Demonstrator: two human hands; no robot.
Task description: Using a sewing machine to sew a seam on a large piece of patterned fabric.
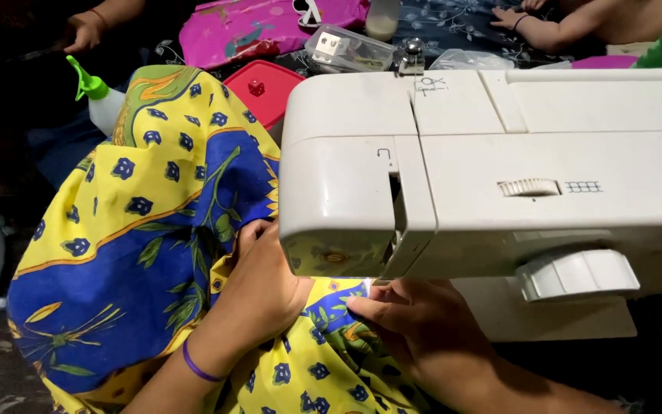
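— What's being worked on?
— A yellow and blue printed cloth (147, 230), patterned with small blue flowers and green leaves. It is heaped to the left of a white sewing machine (499, 176) and runs under the machine's head, below the needle end.
— And the hands?
— The left hand (258, 284) lies on the cloth just left of the machine's head, fingers bent and pressing the fabric down; whether its grip is truly closed around a fold I cannot tell. A purple band (197, 366) circles that wrist. The right hand (415, 322) sits just beneath the machine's front, its fingertips pinching the cloth's edge, so its grip is closed on the cloth.
— Are the hands touching?
— Near each other, with a strip of cloth between them.
— What lies around?
— Behind the heap stands a white squeeze bottle with a green nozzle (97, 100), and beside it a red lidded box (263, 88). Farther back are a pink printed fabric (262, 31) and a clear plastic box (349, 50) of small parts. Another person's hand (86, 31) shows at the top left, and a small child's arm (553, 27) at the top right.
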